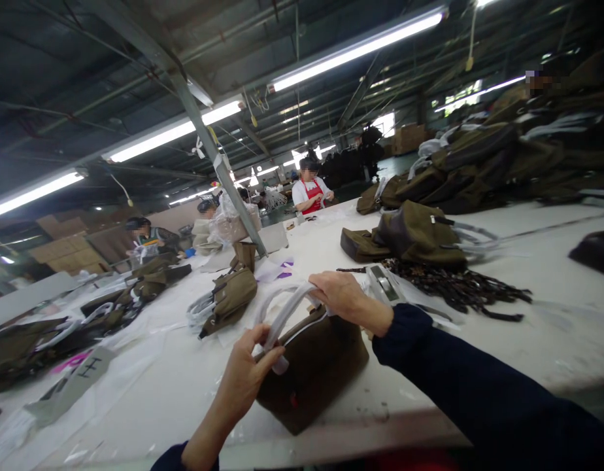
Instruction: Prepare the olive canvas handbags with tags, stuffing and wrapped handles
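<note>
A brown-olive handbag (314, 369) stands near the front edge of the white table, with a pale zipper along its top. Its arched handle (288, 313) is wrapped in whitish plastic. My left hand (250, 363) pinches the handle's near end, low by the bag's left side. Higher up, my right hand (344, 297) has its fingers closed round the other part of the handle. The fingertips of the right hand are partly hidden behind the handle. Just beyond my right wrist lies a grey-white device (384, 282), slightly blurred.
Dark straps (453, 288) lie heaped at the right, below finished-looking bags (417, 232). A large bag pile (478, 160) rises behind. Another bag (231, 297) lies left of centre. A metal post (218, 163) stands at the table. A co-worker in a red apron (312, 193) is across it.
</note>
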Motion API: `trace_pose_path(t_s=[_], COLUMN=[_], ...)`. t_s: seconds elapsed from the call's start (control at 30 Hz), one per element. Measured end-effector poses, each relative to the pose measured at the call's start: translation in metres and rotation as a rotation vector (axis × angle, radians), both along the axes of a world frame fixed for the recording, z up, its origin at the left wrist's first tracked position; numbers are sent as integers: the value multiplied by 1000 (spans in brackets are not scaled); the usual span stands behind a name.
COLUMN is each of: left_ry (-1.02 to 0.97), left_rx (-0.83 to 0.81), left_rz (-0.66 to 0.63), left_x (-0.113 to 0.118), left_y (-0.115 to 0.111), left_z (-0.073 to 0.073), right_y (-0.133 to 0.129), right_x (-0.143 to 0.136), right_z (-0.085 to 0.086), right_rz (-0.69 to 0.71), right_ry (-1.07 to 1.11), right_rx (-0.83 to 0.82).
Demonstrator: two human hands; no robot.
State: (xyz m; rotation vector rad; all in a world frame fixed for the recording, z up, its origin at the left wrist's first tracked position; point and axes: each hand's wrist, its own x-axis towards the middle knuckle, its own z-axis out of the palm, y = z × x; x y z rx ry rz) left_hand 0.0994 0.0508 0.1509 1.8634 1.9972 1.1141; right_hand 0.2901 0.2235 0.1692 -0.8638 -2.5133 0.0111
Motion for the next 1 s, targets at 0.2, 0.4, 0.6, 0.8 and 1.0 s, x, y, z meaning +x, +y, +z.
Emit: trace_pose_path(t_s=[0.2,0.4,0.6,0.8,1.0], left_ry=[-62,-292,-569,-868,-1085], left_rx=[196,-232,-328,-253,86], left_rz=[132,-221,-338,-223,-75], left_x=[-17,-30,-19,-17,-1], left_y=[33,75,66,69,72], left_z=[43,69,67,64,77], right_y=[-1,3,17,29,19], right_x=[-5,-16,-26,-39,-37], right_z=[18,28,30,37,41], right_rz=[138,192,381,448,449], right_ry=[11,123,115,162,435], right_rx=[128,146,87,-10,-252])
